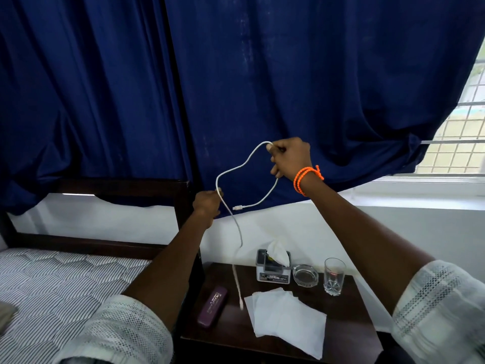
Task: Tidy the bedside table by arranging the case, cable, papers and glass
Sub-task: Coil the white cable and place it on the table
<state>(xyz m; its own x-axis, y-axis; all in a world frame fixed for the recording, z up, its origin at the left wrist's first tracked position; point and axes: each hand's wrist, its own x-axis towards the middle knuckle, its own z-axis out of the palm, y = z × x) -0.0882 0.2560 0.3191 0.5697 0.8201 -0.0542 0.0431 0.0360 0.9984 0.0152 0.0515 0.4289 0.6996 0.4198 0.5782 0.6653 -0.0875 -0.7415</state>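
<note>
Both hands are raised well above the tabletop (pixel 349 311), each clamped on the white cable (pixel 237 169). The right hand (pixel 290 157) pinches it high up, and the left hand (pixel 207 203) grips it lower, at about 8 o'clock from the right. Between them the cable arches in a loop. One short end curls out under the right hand and finishes in a plug, hanging free near 5 o'clock from the left hand.

The relation that matters is the long tail. From the left hand it drops toward 5 o'clock, its axis close to vertical, and its far end appears to rest on the tabletop between the case (pixel 212 306) and the papers (pixel 286 319). The left hand is the nearer to that tail, so it would likely feed the slack while the right gathers coils.

On the tabletop, the purple case lies at 9 o'clock from the papers. The tissue box (pixel 273 269) stands at the back, with the ashtray (pixel 305 275) just beside it and the glass (pixel 333 276) further toward 3 o'clock. The glass stands apart from the dangling tail, but a swinging end could brush the papers or tissue box. The bed (pixel 65 279) lies at 9 o'clock of the tabletop, and a blue curtain (pixel 262 74) hangs behind.
</note>
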